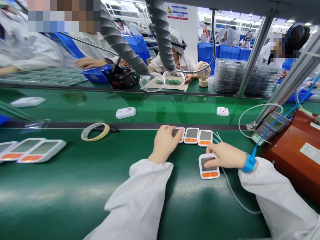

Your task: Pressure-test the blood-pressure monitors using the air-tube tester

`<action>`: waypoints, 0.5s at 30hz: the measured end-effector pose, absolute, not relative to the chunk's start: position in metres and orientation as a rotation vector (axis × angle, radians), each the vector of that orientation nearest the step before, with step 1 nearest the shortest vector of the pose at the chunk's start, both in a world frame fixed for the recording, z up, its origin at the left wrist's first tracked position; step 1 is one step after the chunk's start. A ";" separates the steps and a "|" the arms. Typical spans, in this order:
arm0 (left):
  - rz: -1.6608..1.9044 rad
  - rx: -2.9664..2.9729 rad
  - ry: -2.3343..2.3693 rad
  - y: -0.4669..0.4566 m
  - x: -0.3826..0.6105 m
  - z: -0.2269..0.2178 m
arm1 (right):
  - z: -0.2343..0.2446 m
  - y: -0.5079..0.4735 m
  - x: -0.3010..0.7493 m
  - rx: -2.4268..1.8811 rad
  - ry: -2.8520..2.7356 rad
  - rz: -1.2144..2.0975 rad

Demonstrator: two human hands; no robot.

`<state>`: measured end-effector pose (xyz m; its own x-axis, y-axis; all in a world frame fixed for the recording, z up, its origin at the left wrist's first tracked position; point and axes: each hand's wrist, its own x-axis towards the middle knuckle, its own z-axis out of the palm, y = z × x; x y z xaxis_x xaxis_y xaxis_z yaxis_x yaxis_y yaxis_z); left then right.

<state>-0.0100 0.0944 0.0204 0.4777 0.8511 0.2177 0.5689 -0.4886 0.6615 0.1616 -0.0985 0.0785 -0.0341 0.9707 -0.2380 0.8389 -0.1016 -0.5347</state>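
Three white devices with grey screens and orange buttons lie in a row on the green belt. My left hand (165,142) rests on the leftmost one (180,134), covering most of it. The middle device (191,135) and the right device (205,138) lie untouched beside it. A fourth device (209,166) sits nearer to me, and my right hand (225,155) grips it, fingers across its screen. A blue wrist strap (249,163) with a blue coiled cord circles my right wrist.
A roll of tape (95,131) lies on the belt's far edge to the left. More white devices (32,154) sit at the left. A red-brown box (297,153) and a meter (271,125) stand at the right. Small white parts (125,112) ride the far conveyor. Other people work beyond.
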 end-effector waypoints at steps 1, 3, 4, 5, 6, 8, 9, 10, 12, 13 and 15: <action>0.689 2.170 1.019 0.084 -0.006 0.025 | 0.079 -0.098 0.164 -1.992 -1.843 0.795; 0.440 1.953 0.643 0.061 0.002 0.033 | 0.077 -0.097 0.170 -1.938 -1.627 0.726; 0.302 1.815 0.486 0.050 0.005 0.036 | 0.076 -0.096 0.172 -1.908 -1.520 0.708; 0.200 1.691 0.374 0.041 0.008 0.038 | 0.075 -0.095 0.174 -1.876 -1.430 0.706; 0.142 1.592 0.307 0.033 0.010 0.040 | 0.074 -0.095 0.176 -1.833 -1.362 0.726; 0.136 1.462 0.272 0.025 0.012 0.041 | 0.074 -0.094 0.180 -1.693 -1.267 0.853; 0.165 1.415 0.276 0.025 0.011 0.041 | 0.076 -0.094 0.181 -1.601 -1.234 0.942; 0.196 1.374 0.276 0.027 0.010 0.041 | 0.078 -0.095 0.181 -1.508 -1.218 1.031; 0.220 1.306 0.247 0.033 0.007 0.041 | 0.082 -0.095 0.182 -1.378 -1.251 1.154; 0.215 1.283 0.226 0.035 0.005 0.041 | 0.084 -0.096 0.182 -1.352 -1.298 1.169; 0.175 1.271 0.188 0.038 0.004 0.041 | 0.086 -0.097 0.183 -1.390 -1.407 1.109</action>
